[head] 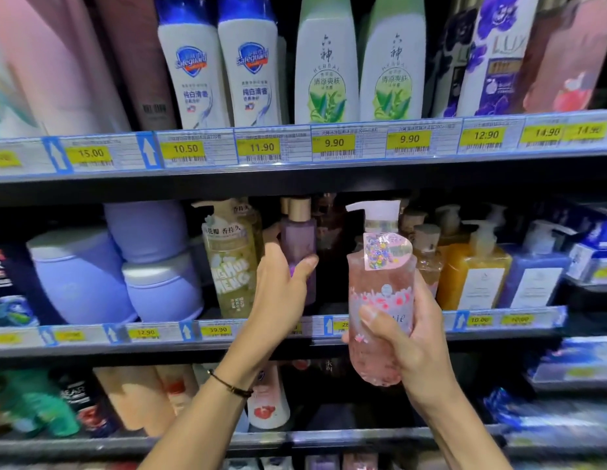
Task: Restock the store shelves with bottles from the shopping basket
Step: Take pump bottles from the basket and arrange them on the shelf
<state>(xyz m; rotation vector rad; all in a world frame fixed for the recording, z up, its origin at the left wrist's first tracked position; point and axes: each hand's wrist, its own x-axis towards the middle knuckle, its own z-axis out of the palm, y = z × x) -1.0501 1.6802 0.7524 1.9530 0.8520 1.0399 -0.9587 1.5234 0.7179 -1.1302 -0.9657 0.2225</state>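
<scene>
Head view, hands at frame centre. Right hand (417, 344) is wrapped round the lower body of a pink pump bottle (380, 286), thumb across the front. It is held upright with the pump on top and the nozzle pointing to 9 o'clock, just in front of the middle shelf (159, 334). Likely held low so the base can go in first.

Left hand (281, 290), with a dark bracelet (231, 385) on the wrist, grasps a purple bottle (297, 239) that stands on that shelf, thumb on its right side. Looks like it is steadying or shifting the purple bottle to open a slot. A dark gap sits at 3 o'clock of it, right behind the pink bottle.

Outward on the same shelf:
- At 9 o'clock of the left hand, an olive pump bottle (231, 266), then lilac tubs (78, 276).
- At 3 o'clock of the right hand, amber pump bottles (471, 273).

At 12 o'clock, the top shelf (329, 164) carries white bottles (326, 72) over yellow price tags (333, 142). At 6 o'clock, a lower shelf holds more bottles, blurred.

Shopping basket not in view. Step in hand: placing the pink bottle, not yet on the shelf. Risk: knocking a neighbour over.
</scene>
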